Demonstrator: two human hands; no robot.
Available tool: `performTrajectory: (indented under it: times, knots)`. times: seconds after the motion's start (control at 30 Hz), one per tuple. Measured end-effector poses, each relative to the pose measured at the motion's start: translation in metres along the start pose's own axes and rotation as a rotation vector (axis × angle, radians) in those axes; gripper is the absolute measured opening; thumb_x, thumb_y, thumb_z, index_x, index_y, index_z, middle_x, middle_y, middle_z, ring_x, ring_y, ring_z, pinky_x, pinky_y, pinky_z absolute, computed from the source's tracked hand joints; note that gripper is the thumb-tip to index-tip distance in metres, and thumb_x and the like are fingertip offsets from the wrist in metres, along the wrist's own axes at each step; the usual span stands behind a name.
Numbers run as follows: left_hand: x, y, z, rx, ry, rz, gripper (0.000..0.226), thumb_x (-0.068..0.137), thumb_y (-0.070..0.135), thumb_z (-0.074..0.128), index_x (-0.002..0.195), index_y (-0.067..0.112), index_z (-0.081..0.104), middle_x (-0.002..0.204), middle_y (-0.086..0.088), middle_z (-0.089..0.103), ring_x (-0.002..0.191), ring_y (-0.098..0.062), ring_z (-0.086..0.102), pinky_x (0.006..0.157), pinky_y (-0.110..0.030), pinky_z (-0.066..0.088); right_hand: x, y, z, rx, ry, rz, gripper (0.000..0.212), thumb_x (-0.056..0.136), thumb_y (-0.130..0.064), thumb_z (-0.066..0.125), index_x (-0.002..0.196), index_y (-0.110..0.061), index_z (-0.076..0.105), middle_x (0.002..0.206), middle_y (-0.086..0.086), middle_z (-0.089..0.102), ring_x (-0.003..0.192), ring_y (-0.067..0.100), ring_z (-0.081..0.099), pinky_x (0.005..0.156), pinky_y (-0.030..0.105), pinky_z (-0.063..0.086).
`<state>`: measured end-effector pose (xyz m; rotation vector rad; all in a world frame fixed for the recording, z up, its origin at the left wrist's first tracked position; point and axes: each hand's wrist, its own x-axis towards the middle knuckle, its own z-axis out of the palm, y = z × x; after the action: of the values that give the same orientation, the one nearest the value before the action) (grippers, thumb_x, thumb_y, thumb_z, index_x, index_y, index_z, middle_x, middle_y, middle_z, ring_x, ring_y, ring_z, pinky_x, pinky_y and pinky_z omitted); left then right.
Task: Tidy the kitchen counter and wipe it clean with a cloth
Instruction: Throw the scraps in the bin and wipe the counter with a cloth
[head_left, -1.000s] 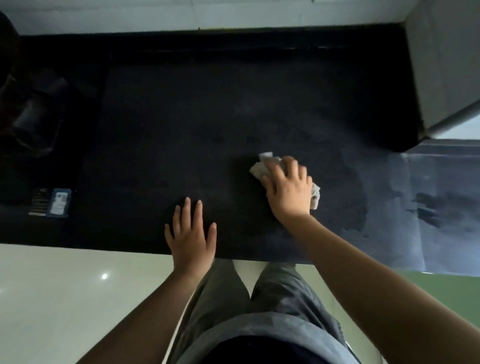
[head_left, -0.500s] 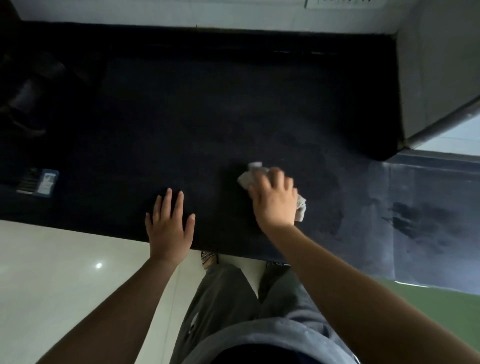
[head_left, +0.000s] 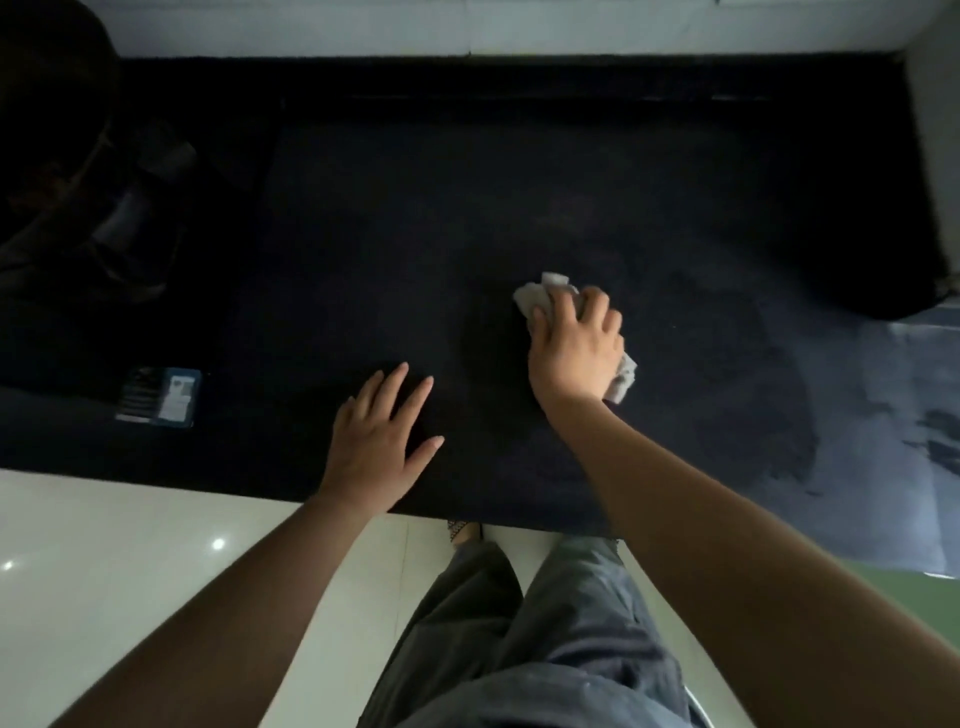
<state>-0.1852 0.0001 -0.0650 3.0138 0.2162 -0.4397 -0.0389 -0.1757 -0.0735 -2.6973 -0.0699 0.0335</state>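
Observation:
A dark, almost black kitchen counter fills the upper half of the head view. My right hand presses a crumpled pale grey cloth flat onto the counter near its middle; cloth ends stick out beyond the fingertips and beside the wrist. My left hand rests flat on the counter by the front edge, fingers spread, holding nothing.
A small blue-and-white packet lies on the counter at the left. Dim dark objects stand at the far left. Wet streaks show on the lighter right part. A grey wall or cabinet rises at the right; pale floor tiles lie below.
My right hand has slid the cloth a little across the counter in small wiping strokes. My left hand stays flat near the front edge. The camera view has shifted slightly.

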Motion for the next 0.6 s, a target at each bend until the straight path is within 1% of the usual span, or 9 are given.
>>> performTrajectory:
  times: [0.07, 0.17, 0.27, 0.37, 0.4, 0.43, 0.53, 0.57, 0.6]
  knots:
    - [0.010, -0.015, -0.005, 0.030, -0.008, 0.021, 0.070, 0.086, 0.060, 0.032, 0.145, 0.025, 0.026, 0.154, -0.009, 0.025, 0.140, -0.034, 0.025, 0.107, -0.056, 0.031, -0.001, -0.031, 0.015, -0.005, -0.042, -0.070, 0.039, 0.095, -0.038, 0.041, 0.130, -0.023, 0.045, 0.134, 0.013, 0.041, 0.110, 0.036, 0.042, 0.086, 0.048, 0.040]
    - [0.015, -0.025, -0.005, 0.009, -0.006, 0.025, 0.073, 0.084, 0.063, 0.031, 0.146, 0.025, 0.024, 0.155, -0.008, 0.022, 0.141, -0.031, 0.022, 0.109, -0.056, 0.027, -0.025, -0.051, 0.025, -0.013, -0.091, -0.264, 0.037, 0.093, -0.037, 0.045, 0.127, -0.023, 0.046, 0.132, 0.013, 0.045, 0.106, 0.035, 0.047, 0.081, 0.047, 0.043]
    - [0.010, -0.028, 0.002, -0.069, 0.010, 0.048, 0.070, 0.086, 0.062, 0.030, 0.146, 0.024, 0.026, 0.156, -0.008, 0.022, 0.142, -0.031, 0.020, 0.109, -0.058, 0.023, -0.065, -0.036, 0.018, -0.014, -0.108, -0.383, 0.032, 0.091, -0.038, 0.048, 0.120, -0.023, 0.052, 0.126, 0.011, 0.050, 0.098, 0.033, 0.052, 0.074, 0.043, 0.047]
    - [0.009, -0.030, 0.007, -0.139, 0.034, 0.062, 0.069, 0.086, 0.060, 0.032, 0.144, 0.023, 0.030, 0.155, -0.009, 0.024, 0.142, -0.033, 0.021, 0.107, -0.060, 0.021, -0.095, -0.001, 0.002, -0.053, -0.132, -0.439, 0.038, 0.090, -0.044, 0.043, 0.121, -0.024, 0.054, 0.124, 0.010, 0.052, 0.097, 0.031, 0.053, 0.074, 0.042, 0.048]
    - [0.010, -0.030, 0.006, -0.155, 0.032, 0.065, 0.070, 0.085, 0.060, 0.033, 0.144, 0.022, 0.031, 0.155, -0.009, 0.025, 0.142, -0.033, 0.022, 0.107, -0.060, 0.022, -0.095, 0.013, -0.003, -0.068, -0.109, -0.402, 0.041, 0.090, -0.046, 0.041, 0.121, -0.023, 0.054, 0.123, 0.011, 0.052, 0.097, 0.032, 0.052, 0.074, 0.042, 0.048]
    - [0.011, -0.029, 0.005, -0.169, 0.028, 0.067, 0.070, 0.084, 0.060, 0.034, 0.143, 0.022, 0.033, 0.155, -0.009, 0.025, 0.142, -0.033, 0.022, 0.107, -0.060, 0.023, -0.089, 0.023, -0.008, -0.079, -0.059, -0.307, 0.042, 0.089, -0.046, 0.041, 0.122, -0.022, 0.054, 0.122, 0.013, 0.051, 0.097, 0.035, 0.051, 0.075, 0.043, 0.047]
    - [0.010, -0.029, 0.002, -0.172, 0.019, 0.088, 0.069, 0.084, 0.059, 0.031, 0.142, 0.021, 0.036, 0.154, -0.009, 0.027, 0.140, -0.034, 0.025, 0.105, -0.060, 0.027, -0.053, 0.025, -0.012, -0.055, 0.090, 0.125, 0.038, 0.091, -0.041, 0.043, 0.123, -0.021, 0.050, 0.127, 0.016, 0.045, 0.105, 0.040, 0.044, 0.081, 0.046, 0.041]
    - [0.007, -0.028, 0.002, -0.161, 0.016, 0.106, 0.068, 0.085, 0.058, 0.031, 0.142, 0.021, 0.036, 0.154, -0.009, 0.028, 0.140, -0.034, 0.027, 0.104, -0.059, 0.028, -0.045, 0.016, -0.011, -0.046, 0.089, 0.190, 0.036, 0.092, -0.040, 0.044, 0.123, -0.021, 0.049, 0.129, 0.015, 0.043, 0.108, 0.039, 0.042, 0.083, 0.047, 0.039]
    - [0.003, -0.028, 0.003, -0.148, 0.013, 0.121, 0.068, 0.086, 0.057, 0.031, 0.142, 0.021, 0.036, 0.153, -0.009, 0.029, 0.139, -0.034, 0.028, 0.104, -0.059, 0.029, -0.042, 0.006, -0.007, -0.055, 0.077, 0.179, 0.036, 0.092, -0.039, 0.045, 0.123, -0.022, 0.049, 0.131, 0.014, 0.042, 0.110, 0.039, 0.041, 0.085, 0.047, 0.039]
